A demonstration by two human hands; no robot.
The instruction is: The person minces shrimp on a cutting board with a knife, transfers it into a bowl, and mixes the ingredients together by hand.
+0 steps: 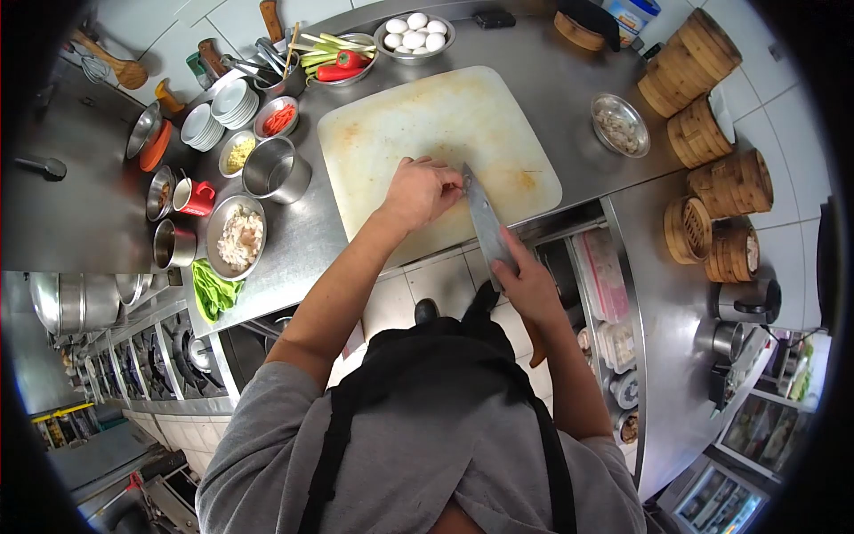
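Note:
A large knife (485, 222) is held in my right hand (527, 278), its blade pointing away from me across the front edge of the white cutting board (391, 116). My left hand (422, 191) rests over the board with its fingers pinched together beside the blade's tip. Whatever lies between those fingertips is too small to make out. Faint brown stains mark the board. At its right stands a metal bowl of pale pieces (620, 125).
Left of the board are a metal pot (277, 169), a bowl of pale meat (237, 237), leafy greens (213, 289) and stacked white dishes (235, 102). Behind it are a bowl of eggs (414, 37) and red peppers (342, 68). Bamboo steamers (689, 62) stand at the right.

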